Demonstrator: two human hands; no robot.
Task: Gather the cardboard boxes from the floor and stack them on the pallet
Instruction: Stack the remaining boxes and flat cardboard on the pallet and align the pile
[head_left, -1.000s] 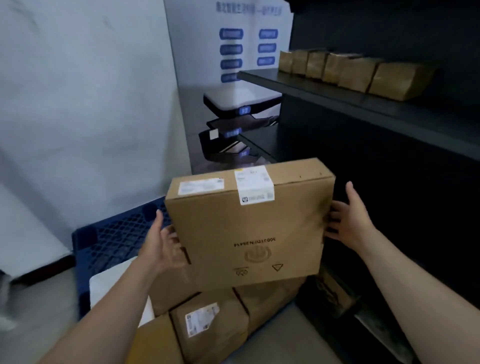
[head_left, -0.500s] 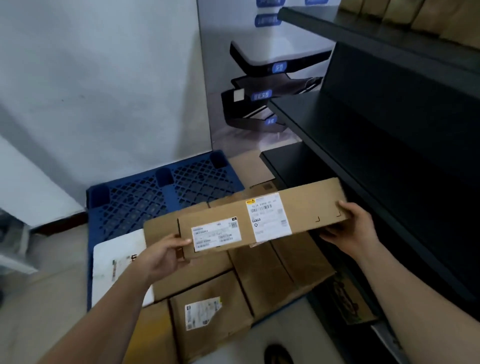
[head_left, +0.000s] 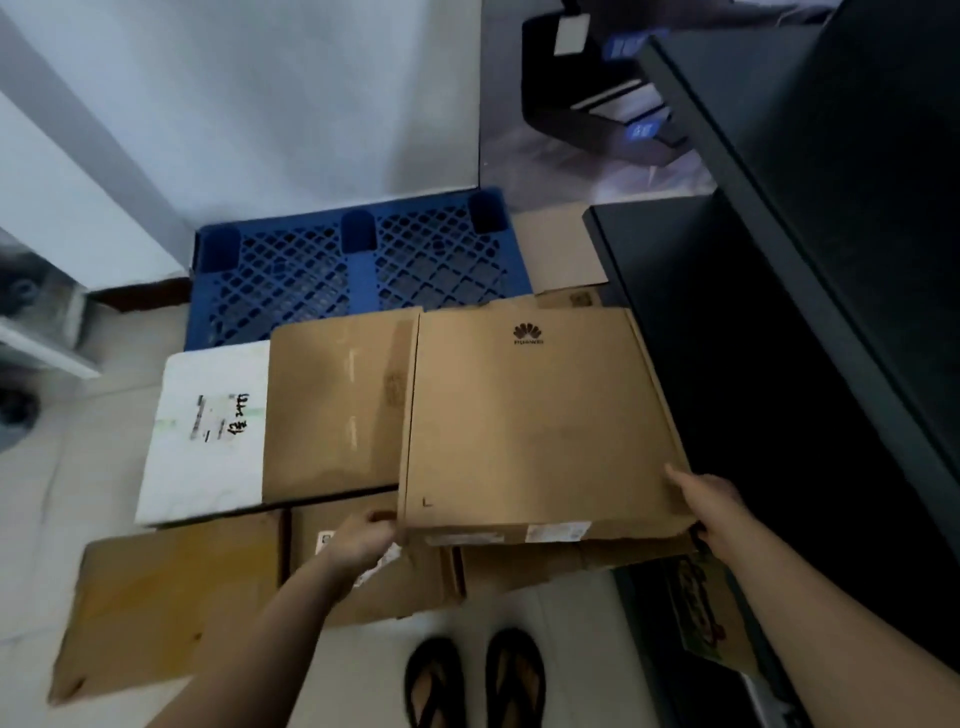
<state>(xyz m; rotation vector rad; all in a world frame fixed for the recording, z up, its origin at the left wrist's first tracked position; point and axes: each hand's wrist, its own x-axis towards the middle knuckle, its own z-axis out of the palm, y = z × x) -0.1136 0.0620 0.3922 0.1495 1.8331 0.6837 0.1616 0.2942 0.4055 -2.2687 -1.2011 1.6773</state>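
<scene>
Cardboard box (head_left: 535, 415), Huawei logo end pointing away, is held flat over cartons (head_left: 337, 405) at the blue pallet (head_left: 311, 270)'s near edge; near corners are gripped by the left hand (head_left: 363, 540) and right hand (head_left: 711, 506), fingertips hidden beneath.

Pallet (head_left: 363, 270) at back by the wall. Logo box (head_left: 535, 421) on top at right, next to shelf unit (head_left: 779, 364). Plain box (head_left: 337, 405) touches its left edge, marked box (head_left: 208, 441) left of that. Front left on floor: flattened cardboard (head_left: 171, 608). Labelled box (head_left: 374, 571) to its right, partly under logo box. Left hand (head_left: 363, 540) and right hand (head_left: 711, 499) at logo box's near corners.
</scene>
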